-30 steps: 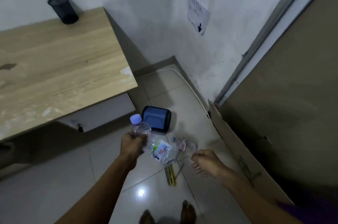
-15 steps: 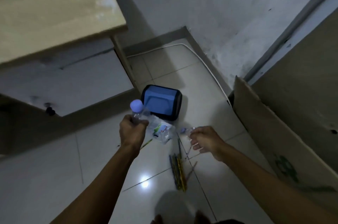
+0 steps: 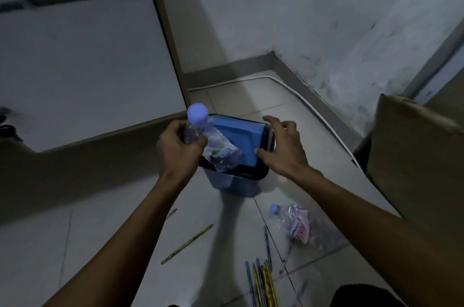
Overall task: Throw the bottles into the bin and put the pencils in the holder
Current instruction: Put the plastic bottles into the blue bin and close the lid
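My left hand (image 3: 175,148) grips a crumpled clear bottle (image 3: 213,146) with a pale blue cap, held tilted over the blue bin (image 3: 236,181). Its lower end points into the gap at the bin's near rim. My right hand (image 3: 283,146) rests on the bin's blue swing lid (image 3: 241,136), thumb pressing the lid, fingers over the black rim. A second crushed bottle (image 3: 298,226) lies on the floor tiles to the right. Several pencils (image 3: 261,279) lie in a bundle near the bottom edge, and one yellow pencil (image 3: 187,244) lies apart to the left. The pencil holder is out of view.
The desk's white side panel (image 3: 88,68) and wooden leg (image 3: 168,30) stand left of the bin. A cardboard sheet (image 3: 414,151) leans at the right. A white cable (image 3: 301,101) runs along the wall base. A dark shape (image 3: 361,296) sits at the bottom right.
The view dropped and closed in on the bin. My left hand carried the bottle over the bin's opening. My right hand moved from above the floor litter onto the bin lid.
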Available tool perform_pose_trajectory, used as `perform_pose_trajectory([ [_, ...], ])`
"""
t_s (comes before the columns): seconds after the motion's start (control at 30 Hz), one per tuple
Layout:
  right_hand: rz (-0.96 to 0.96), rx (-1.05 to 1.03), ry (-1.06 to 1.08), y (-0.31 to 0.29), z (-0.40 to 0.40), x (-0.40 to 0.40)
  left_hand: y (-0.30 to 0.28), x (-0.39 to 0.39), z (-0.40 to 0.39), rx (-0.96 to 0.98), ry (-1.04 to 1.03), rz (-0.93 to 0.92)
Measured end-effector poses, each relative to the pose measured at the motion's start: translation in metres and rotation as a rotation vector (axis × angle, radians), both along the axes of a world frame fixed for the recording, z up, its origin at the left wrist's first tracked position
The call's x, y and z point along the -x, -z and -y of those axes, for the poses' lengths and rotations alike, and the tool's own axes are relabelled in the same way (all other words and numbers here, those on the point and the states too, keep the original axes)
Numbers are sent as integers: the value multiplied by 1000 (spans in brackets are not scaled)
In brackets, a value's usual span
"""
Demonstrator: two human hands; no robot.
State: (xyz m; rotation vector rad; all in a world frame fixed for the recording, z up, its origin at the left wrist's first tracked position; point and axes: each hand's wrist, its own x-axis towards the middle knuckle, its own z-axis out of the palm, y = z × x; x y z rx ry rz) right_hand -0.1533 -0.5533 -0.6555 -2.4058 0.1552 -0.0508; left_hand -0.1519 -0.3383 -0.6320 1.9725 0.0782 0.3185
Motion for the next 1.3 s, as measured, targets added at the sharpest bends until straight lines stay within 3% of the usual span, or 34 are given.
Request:
perform_pose_trajectory([
  [0.13,44,161,-27,16,-6,-11,12,2,0,19,20,83],
  [0.33,166,222,4,33,-13,-19,13,-1,-1,-34,46,189],
  [0.6,357,168,60,50,-22,-27,29,0,9,-173,117,352],
  [0.8,463,72,72,61,-22,-25,43,-3,14,-151,82,429],
  [1.1,538,-53,13,65,-18,-24,89,-27,27,-181,225,158],
  [1.3,566,-62,8,69,-18,-24,105,-38,22,-384,252,74],
])
